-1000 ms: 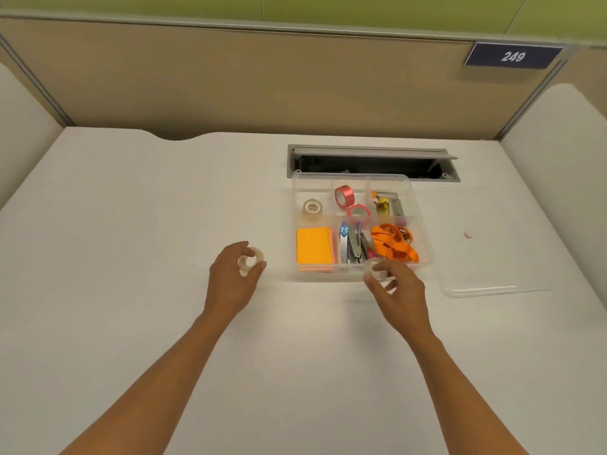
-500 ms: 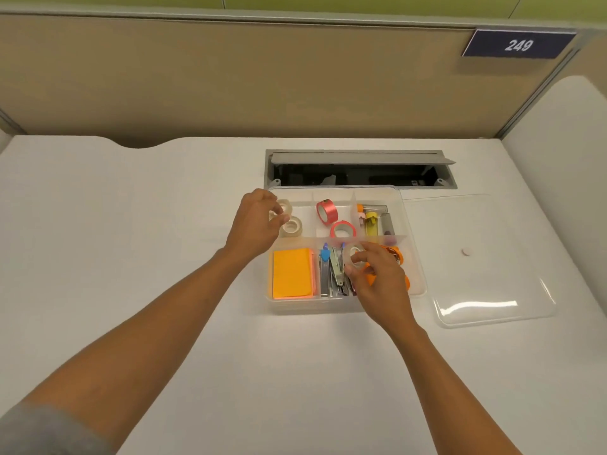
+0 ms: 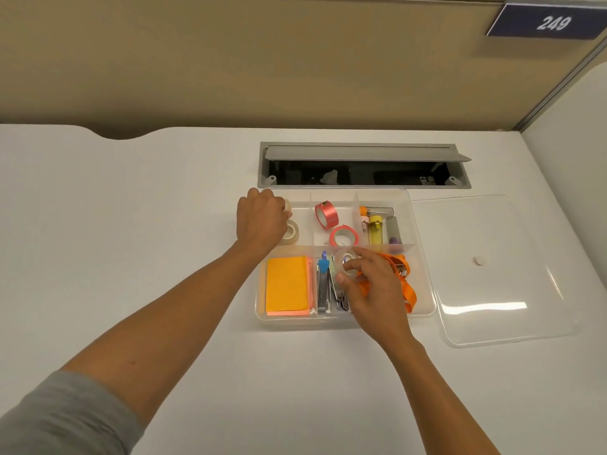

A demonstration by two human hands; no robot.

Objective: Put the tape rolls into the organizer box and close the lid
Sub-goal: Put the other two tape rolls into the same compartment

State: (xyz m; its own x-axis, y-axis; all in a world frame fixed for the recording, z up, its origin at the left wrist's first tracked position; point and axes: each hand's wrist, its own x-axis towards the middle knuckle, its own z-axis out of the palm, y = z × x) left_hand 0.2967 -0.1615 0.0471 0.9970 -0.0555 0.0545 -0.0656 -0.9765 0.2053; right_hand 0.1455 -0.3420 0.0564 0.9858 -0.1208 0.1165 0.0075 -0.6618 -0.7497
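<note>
our single head-worn wide-angle view, we look forward and steeply down, close over the white counter (image 3: 164, 224), beige partition wall (image 3: 230, 60) facing us

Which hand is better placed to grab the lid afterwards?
Probably the right hand: the clear lid lies just right of the organizer box, on its side. The left hand is at the box's far-left corner.

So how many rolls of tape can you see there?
4, maybe more hidden: clear roll by left hand, another in right hand, two pink rolls in the box.
</note>
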